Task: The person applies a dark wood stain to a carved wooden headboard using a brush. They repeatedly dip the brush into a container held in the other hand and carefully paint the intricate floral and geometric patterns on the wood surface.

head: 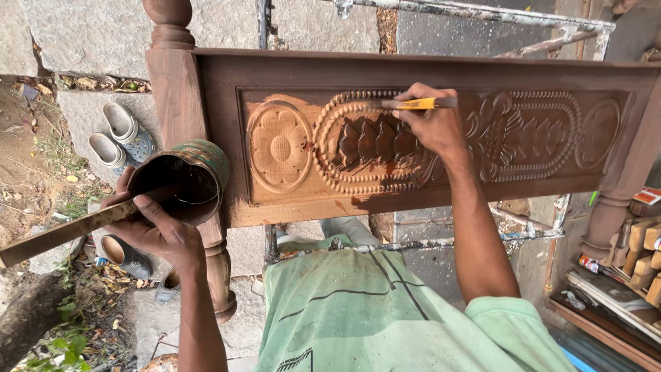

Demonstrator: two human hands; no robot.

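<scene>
- Small red-and-white packets (pixel 647 198) sit at the right edge above stacked wood blocks (pixel 644 258).
- Right hand (pixel 430 124) is closed around a yellow-handled brush (pixel 416 104), pressed to the carved wooden panel (pixel 427 131).
- Left hand (pixel 155 227) grips a stained round tin (pixel 182 179) and a flat stick (pixel 62 234).
- The panel's left flower carving (pixel 279 147) is pale; the right side is dark.

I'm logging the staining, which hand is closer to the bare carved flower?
Right. The right hand brushes the oval carving beside the bare flower; the left hand holds the tin off the panel's end.
</scene>
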